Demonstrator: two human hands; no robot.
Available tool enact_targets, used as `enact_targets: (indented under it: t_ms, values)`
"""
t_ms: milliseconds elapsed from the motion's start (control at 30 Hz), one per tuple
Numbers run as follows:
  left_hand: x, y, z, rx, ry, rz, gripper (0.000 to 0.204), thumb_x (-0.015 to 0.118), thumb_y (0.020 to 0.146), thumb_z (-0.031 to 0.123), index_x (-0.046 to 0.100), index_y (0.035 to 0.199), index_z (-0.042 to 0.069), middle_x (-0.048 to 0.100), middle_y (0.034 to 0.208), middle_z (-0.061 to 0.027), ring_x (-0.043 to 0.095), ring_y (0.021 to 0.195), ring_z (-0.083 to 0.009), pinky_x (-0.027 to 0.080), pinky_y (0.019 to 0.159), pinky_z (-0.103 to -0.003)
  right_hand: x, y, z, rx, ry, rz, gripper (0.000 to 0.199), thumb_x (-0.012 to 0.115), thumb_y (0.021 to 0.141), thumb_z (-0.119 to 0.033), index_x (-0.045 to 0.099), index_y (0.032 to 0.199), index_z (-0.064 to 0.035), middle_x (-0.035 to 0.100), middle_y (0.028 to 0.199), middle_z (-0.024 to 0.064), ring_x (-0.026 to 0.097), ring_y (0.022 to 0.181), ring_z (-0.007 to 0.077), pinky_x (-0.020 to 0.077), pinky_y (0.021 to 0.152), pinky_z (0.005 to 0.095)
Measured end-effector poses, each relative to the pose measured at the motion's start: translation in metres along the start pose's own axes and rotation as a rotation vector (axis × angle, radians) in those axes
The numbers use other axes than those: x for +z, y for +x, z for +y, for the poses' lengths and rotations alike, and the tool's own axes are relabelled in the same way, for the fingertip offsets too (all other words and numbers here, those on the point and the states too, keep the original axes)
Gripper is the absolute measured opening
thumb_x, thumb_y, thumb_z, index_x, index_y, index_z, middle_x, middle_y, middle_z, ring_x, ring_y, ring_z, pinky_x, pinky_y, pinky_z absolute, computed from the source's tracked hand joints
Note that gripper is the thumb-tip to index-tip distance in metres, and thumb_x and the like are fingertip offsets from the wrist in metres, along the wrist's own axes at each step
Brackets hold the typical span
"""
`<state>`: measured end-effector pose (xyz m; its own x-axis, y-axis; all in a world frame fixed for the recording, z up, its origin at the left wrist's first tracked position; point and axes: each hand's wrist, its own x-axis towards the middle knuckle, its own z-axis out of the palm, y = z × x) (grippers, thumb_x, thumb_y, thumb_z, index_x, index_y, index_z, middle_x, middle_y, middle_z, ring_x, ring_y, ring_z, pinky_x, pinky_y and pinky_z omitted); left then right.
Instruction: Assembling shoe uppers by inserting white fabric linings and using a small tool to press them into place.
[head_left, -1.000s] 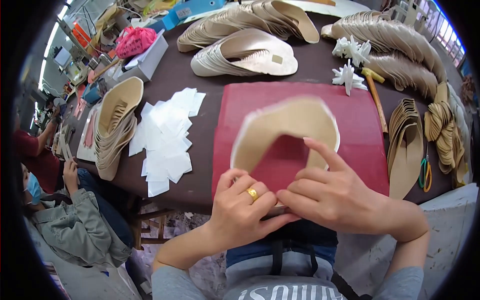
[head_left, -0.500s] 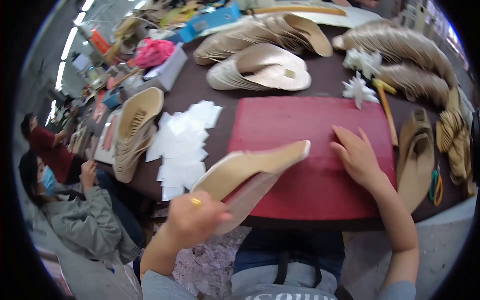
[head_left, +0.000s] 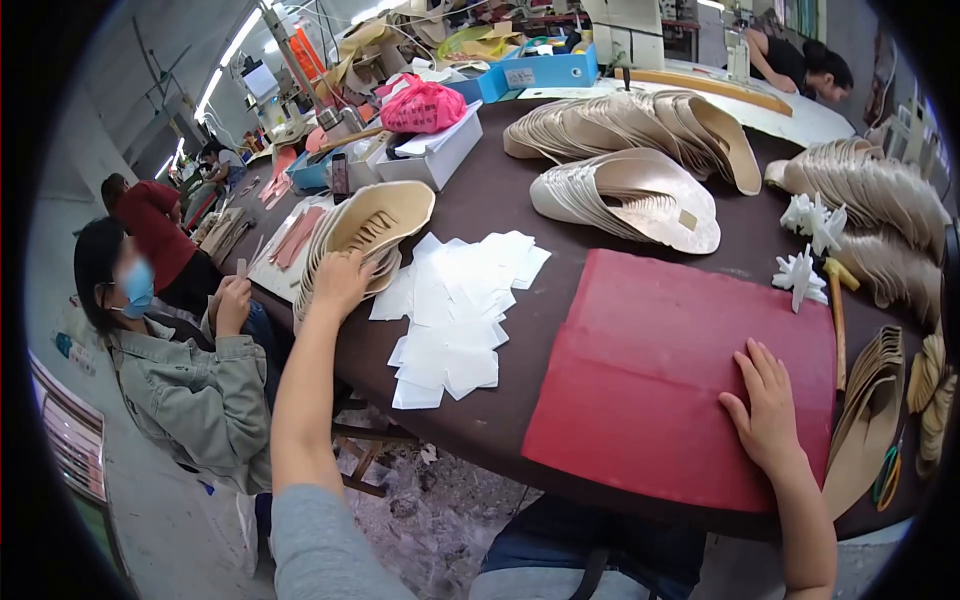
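My left hand reaches far left to a nested stack of beige shoe uppers. Its fingers are curled on the near side of the stack, around an upper's edge; the fingertips are partly hidden among the layers. My right hand lies flat on the red mat, fingers stretched and thumb apart, holding nothing. Between the left stack and the mat, a loose spread of white paper-like pieces covers part of the dark table. Behind the mat sits another nested stack of pale uppers.
A hammer and white spiky clusters lie at the mat's right side. Scissors rest near folded beige pieces. A white box holds a pink bag. A masked co-worker sits close on the left.
My left hand has carried a shoe upper from over the red mat to the stack at left. The view has turned left. My right hand stays flat on the mat.
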<state>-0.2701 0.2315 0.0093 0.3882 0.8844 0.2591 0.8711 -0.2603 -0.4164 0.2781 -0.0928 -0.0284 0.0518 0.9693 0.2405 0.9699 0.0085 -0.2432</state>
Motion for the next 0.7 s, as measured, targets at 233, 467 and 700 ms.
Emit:
enact_targets:
  t_ms: [233, 467, 700]
  values:
    - [-0.03, 0.006, 0.022, -0.115, 0.05, 0.04, 0.037, 0.055, 0.088, 0.033, 0.057, 0.11, 0.003, 0.064, 0.096, -0.0158, 0.059, 0.088, -0.0356, 0.043, 0.089, -0.044, -0.017, 0.029, -0.002, -0.014, -0.108, -0.083, 0.044, 0.059, 0.089, -0.025, 0.053, 0.125, 0.0002, 0.045, 0.138, 0.0191, 0.043, 0.128, 0.0339, 0.0335, 0.106, 0.0426]
    - [-0.071, 0.038, 0.155, 0.405, -0.372, 0.32, 0.05, 0.068, 0.077, 0.017, 0.052, 0.125, 0.015, 0.059, 0.113, -0.009, 0.055, 0.105, -0.0261, 0.032, 0.107, -0.044, 0.015, 0.178, 0.0, -0.166, 0.262, 0.113, 0.036, 0.062, 0.087, -0.025, 0.061, 0.117, -0.0066, 0.058, 0.125, 0.013, 0.056, 0.111, 0.0313, 0.0458, 0.092, 0.0378]
    - [-0.073, 0.029, 0.086, 0.002, -0.194, 0.181, 0.063, 0.075, 0.068, 0.022, 0.049, 0.124, 0.01, 0.057, 0.12, -0.0073, 0.053, 0.112, -0.0266, 0.033, 0.104, -0.046, -0.003, 0.168, -0.008, -0.356, 0.305, 0.169, 0.034, 0.068, 0.079, -0.011, 0.062, 0.111, -0.0036, 0.06, 0.119, 0.0129, 0.058, 0.104, 0.0314, 0.0473, 0.09, 0.0369]
